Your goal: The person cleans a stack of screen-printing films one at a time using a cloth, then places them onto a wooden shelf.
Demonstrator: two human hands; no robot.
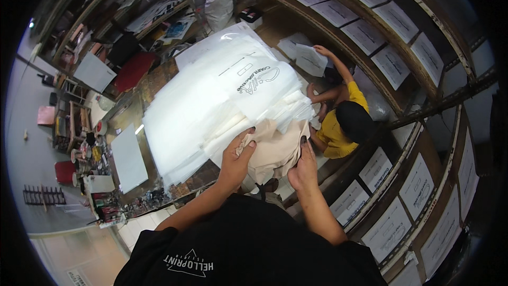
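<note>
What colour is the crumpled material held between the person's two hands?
The crumpled material is pale beige, shown best in the head view.

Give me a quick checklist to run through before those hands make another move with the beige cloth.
1. Left hand gripping the beige cloth: ok, it holds the left side.
2. Right hand gripping it too: ok, on the right side.
3. Beige cloth smooth: not ok, it is bunched and creased.
4. Beige cloth clear of the stack of white sheets: cannot tell, they overlap in this view.
5. Stack of white sheets squared up: not ok, edges fan out unevenly on the right.
6. Co-worker in yellow well away: not ok, close beside the right hand.
</note>
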